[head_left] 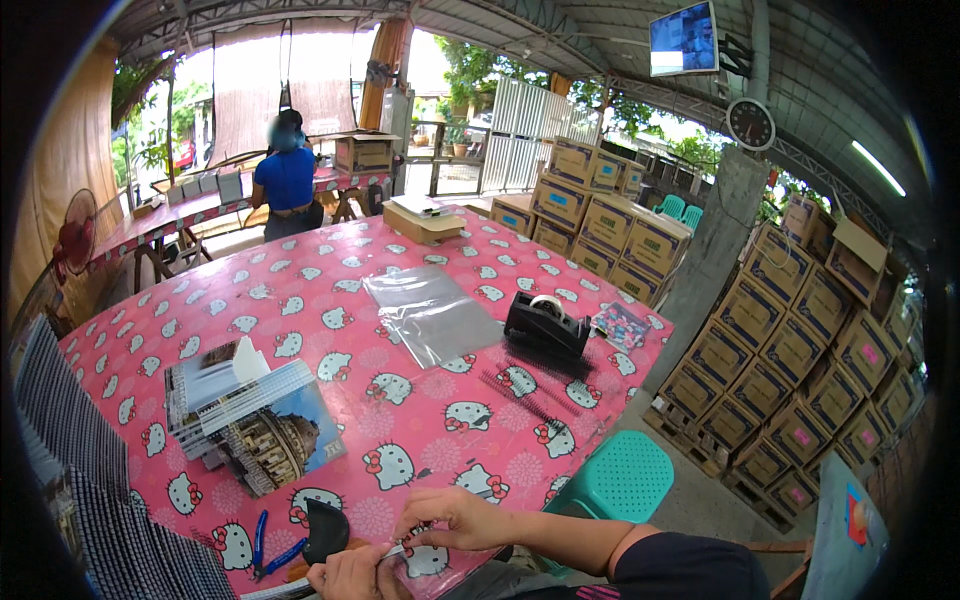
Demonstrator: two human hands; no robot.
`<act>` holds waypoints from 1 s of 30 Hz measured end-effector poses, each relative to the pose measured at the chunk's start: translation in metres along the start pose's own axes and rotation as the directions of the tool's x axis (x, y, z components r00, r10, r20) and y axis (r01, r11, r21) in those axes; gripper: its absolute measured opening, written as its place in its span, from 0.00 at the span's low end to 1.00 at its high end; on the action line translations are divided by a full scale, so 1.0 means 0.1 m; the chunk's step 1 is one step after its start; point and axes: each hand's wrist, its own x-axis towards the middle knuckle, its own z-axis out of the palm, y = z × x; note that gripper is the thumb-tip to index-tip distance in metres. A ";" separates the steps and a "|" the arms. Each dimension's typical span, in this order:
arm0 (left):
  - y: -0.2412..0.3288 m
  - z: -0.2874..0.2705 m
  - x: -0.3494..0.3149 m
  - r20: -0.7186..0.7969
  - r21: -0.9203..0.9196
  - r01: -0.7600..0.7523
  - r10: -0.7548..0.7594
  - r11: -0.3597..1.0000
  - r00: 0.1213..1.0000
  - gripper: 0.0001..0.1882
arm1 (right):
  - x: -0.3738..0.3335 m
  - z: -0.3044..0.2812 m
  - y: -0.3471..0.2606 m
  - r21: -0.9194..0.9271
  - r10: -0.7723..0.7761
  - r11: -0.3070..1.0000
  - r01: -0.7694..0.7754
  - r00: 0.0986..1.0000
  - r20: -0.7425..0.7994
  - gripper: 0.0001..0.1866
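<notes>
My right hand (455,518): fingertips pinched at a pale strip (397,550), bottom centre
My left hand (352,575): curled, lower-left of it — hold unclear
Strip's axis: too small to tell

A small white strip (396,550), short and narrow, sits between the fingertips of the two hands (352,575) (458,519). Just beside it, a piece of clear, shiny plastic (438,577), perhaps a bag though the hands cover part of it, lies at the table's (225,330) near edge, pink showing through.
</notes>
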 end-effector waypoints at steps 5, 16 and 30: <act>0.03 -0.05 0.02 -0.014 -0.062 0.045 -0.046 0.997 0.999 0.04 | 0.04 -0.02 -0.04 0.036 -0.009 0.999 0.007 0.998 0.067 0.10; 0.11 -0.10 0.11 -0.032 -0.094 0.079 -0.082 0.992 0.996 0.05 | 0.10 -0.07 -0.02 -0.094 -0.063 0.993 0.077 0.987 0.150 0.09; 0.00 0.02 -0.07 -0.107 -0.205 0.088 -0.112 0.975 0.988 0.09 | 0.17 -0.14 -0.14 -0.133 0.017 0.991 0.014 0.974 0.228 0.16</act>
